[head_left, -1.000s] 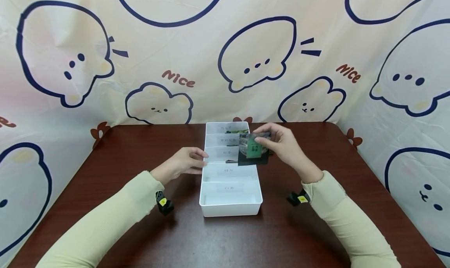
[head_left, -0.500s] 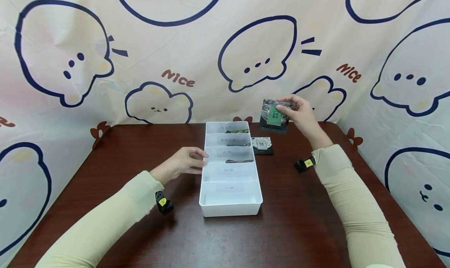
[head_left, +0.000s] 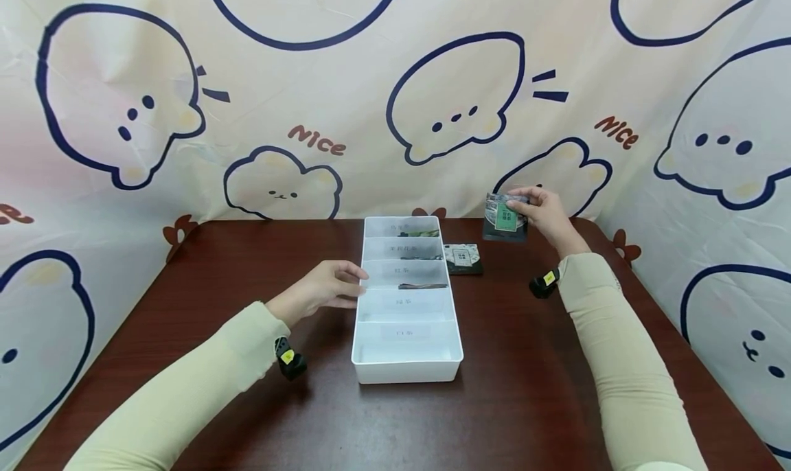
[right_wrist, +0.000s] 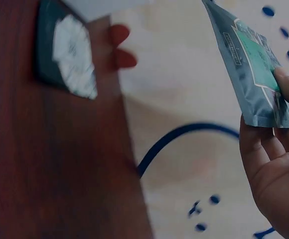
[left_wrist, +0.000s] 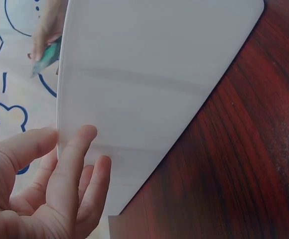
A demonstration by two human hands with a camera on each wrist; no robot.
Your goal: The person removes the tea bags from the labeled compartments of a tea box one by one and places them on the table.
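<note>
My right hand (head_left: 546, 218) pinches a green-and-dark tea sachet (head_left: 505, 218) by its upper right side, above the table's far edge. In the right wrist view, the thumb lies across the green face of the sachet (right_wrist: 249, 69), with fingers behind. My left hand (head_left: 324, 287) touches the left side of a long white divided box (head_left: 404, 371). In the left wrist view, its fingertips (left_wrist: 88, 132) lie against the box's outer wall (left_wrist: 134, 89). Labelled compartments run the box's length; thin sachet edges (head_left: 423, 286) show in the three far ones.
A second sachet, dark with a white patterned top (head_left: 463, 259), lies on the table right of the box. The dark brown wooden table (head_left: 259, 388) stands before a cartoon-printed curtain (head_left: 346, 86).
My right hand has carried the green sachet from beside the box rightward and farther back, then slightly lower. This uncovers the white-topped sachet. My left hand keeps its place on the box.
</note>
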